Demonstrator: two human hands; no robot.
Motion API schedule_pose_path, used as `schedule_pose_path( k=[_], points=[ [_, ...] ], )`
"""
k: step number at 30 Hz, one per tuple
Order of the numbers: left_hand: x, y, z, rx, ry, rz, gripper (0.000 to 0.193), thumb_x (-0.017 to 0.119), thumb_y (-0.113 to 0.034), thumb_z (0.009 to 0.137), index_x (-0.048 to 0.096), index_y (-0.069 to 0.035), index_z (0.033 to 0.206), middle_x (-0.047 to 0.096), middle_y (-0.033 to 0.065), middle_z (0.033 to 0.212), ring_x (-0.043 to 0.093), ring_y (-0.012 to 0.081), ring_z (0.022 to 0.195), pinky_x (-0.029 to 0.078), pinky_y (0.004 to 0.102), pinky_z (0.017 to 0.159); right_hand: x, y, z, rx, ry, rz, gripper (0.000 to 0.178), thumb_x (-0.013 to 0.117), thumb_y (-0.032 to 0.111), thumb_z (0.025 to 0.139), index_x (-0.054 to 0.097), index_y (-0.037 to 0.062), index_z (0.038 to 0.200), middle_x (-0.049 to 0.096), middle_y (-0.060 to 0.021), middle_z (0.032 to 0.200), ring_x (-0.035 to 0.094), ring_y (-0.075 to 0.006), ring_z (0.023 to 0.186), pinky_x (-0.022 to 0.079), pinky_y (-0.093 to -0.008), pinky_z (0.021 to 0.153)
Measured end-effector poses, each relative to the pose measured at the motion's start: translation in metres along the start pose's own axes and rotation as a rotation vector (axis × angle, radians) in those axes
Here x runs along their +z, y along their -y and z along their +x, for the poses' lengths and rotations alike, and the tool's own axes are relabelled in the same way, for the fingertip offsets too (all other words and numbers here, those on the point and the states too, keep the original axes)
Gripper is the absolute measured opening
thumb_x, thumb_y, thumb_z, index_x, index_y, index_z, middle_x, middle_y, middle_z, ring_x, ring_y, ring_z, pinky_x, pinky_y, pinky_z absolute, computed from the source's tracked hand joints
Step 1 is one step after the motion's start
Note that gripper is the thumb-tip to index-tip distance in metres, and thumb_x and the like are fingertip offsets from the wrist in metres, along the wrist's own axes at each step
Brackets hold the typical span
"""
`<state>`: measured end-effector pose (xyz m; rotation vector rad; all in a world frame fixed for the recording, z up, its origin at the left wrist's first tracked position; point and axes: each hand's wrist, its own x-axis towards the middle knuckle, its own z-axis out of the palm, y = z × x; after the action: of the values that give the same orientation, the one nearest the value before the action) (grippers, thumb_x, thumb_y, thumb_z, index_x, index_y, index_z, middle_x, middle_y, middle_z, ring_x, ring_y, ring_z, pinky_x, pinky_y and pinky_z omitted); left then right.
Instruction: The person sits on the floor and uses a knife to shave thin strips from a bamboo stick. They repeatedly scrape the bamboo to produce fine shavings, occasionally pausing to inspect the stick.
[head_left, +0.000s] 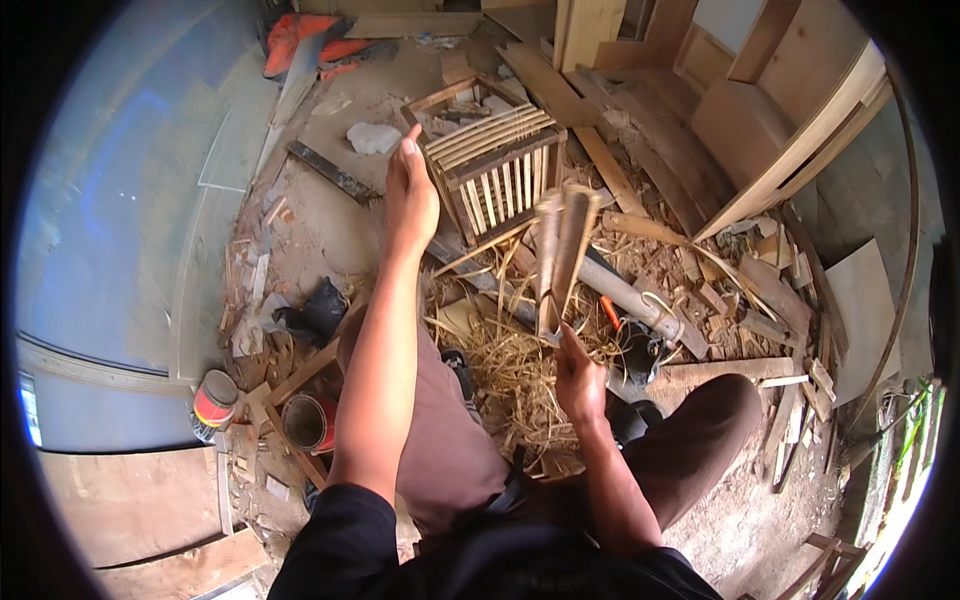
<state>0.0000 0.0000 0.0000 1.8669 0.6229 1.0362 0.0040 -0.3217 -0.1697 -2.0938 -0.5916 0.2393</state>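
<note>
My left hand (410, 200) reaches forward to the left side of a slatted wooden cage (500, 140) and grips its frame, thumb up; the fingers' far side is hidden. The cage is tilted, with pale thin slats between darker rails. In my right hand (580, 385), closed round its lower end, is a long brown channel-shaped piece with pale edges (565, 255), resembling split bamboo. It stands nearly upright, its top close to the cage's right corner; whether they touch I cannot tell. Below lies a heap of straw-coloured shavings (515, 390) between my legs.
A grey pipe (635, 300) and an orange-handled tool (610, 312) lie right of the shavings. Two red cans (215, 400) are at left, one beside a wooden frame. Boards (680, 150) and wood scraps spread along the right; a blue-grey panel (120, 200) borders the left.
</note>
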Motion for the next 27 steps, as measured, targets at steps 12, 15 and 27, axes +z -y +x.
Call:
schedule_pose_path(
  k=[12,15,27],
  points=[
    [-0.010,0.003,-0.008,-0.103,-0.002,0.001,0.073,0.018,-0.062,0.108,0.044,-0.011,0.154,0.033,0.0183,0.163,0.026,0.0323,0.153,0.019,0.0428,0.124,-0.062,0.074,-0.006,-0.044,-0.178,0.175,0.049,0.060,-0.006,0.097,0.053,-0.0023,0.145,0.076,-0.0138,0.105,0.071,-0.0151,0.086,0.055,-0.0295,0.075],
    [-0.002,0.003,-0.003,-0.132,0.005,-0.010,0.075,0.016,-0.064,0.108,0.043,-0.012,0.155,0.031,0.0170,0.165,0.023,0.0308,0.155,0.017,0.0421,0.125,-0.004,-0.032,-0.026,0.028,-0.007,-0.099,0.049,0.059,0.004,0.098,0.053,0.0073,0.146,0.071,-0.0229,0.105,0.069,-0.0335,0.092,0.056,-0.0445,0.075],
    [-0.009,-0.008,-0.010,-0.073,0.019,-0.010,0.074,0.017,-0.062,0.108,0.042,-0.010,0.155,0.032,0.0182,0.164,0.022,0.0313,0.155,0.015,0.0423,0.125,-0.046,0.065,-0.007,-0.089,-0.145,0.102,0.050,0.063,0.000,0.097,0.055,0.0058,0.146,0.075,-0.0228,0.109,0.075,-0.0192,0.093,0.057,-0.0320,0.077]
  ],
)
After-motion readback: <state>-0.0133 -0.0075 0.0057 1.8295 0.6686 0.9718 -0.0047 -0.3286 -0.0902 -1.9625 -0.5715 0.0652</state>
